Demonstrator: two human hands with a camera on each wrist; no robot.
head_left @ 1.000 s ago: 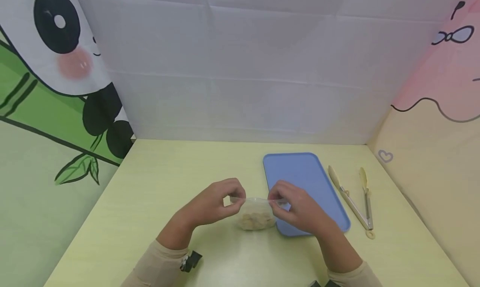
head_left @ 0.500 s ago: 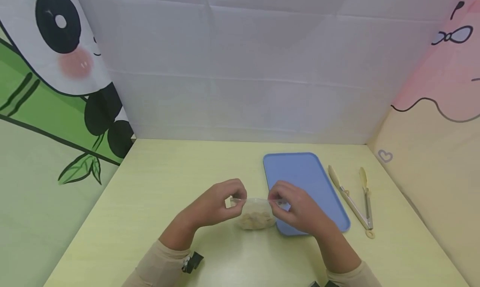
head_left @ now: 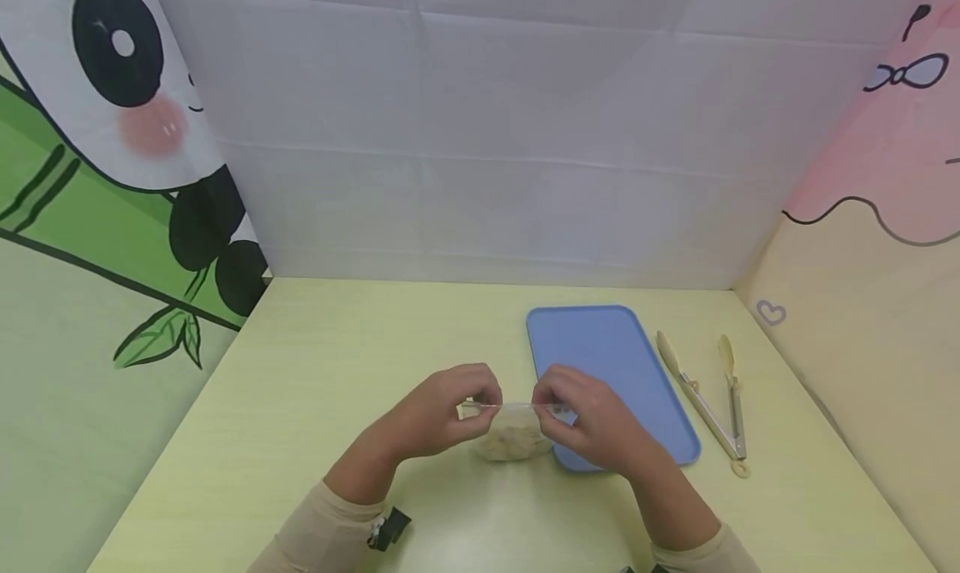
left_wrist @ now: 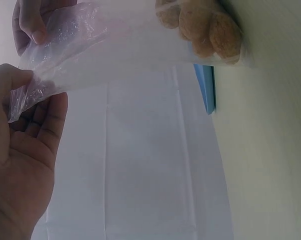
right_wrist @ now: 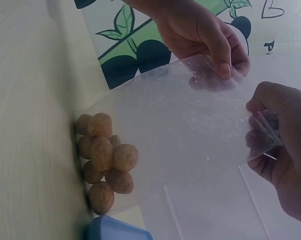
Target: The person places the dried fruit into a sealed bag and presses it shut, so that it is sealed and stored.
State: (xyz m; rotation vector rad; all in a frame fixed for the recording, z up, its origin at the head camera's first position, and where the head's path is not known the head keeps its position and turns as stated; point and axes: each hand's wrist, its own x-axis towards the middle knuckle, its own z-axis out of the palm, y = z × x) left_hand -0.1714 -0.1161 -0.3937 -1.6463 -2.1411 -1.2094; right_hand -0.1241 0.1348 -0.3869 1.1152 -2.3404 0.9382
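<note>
A clear plastic bag [right_wrist: 175, 120] stands upright on the table, with several brown walnuts [right_wrist: 101, 152] gathered at its bottom. My left hand [head_left: 453, 411] pinches one side of the bag's top edge between thumb and fingers. The other side of that edge is pinched by my right hand [head_left: 588, 415]. Between the two hands the rim runs nearly straight, and the plastic is wrinkled near the fingers in the left wrist view. From the head camera the walnuts look blurred through the plastic. I cannot tell whether the bag's mouth is sealed.
Just right of the bag lies a blue tray [head_left: 600, 348], partly behind my right hand. Spread metal tongs [head_left: 708, 411] with pale tips rest farther right. A white cloth wall [head_left: 480, 140] closes off the table's [head_left: 360, 331] back, with printed panels at both sides.
Both hands have come slightly closer together along the bag's rim and sit a little lower. The rim has dropped slightly with them. The tray and tongs have stayed put.
</note>
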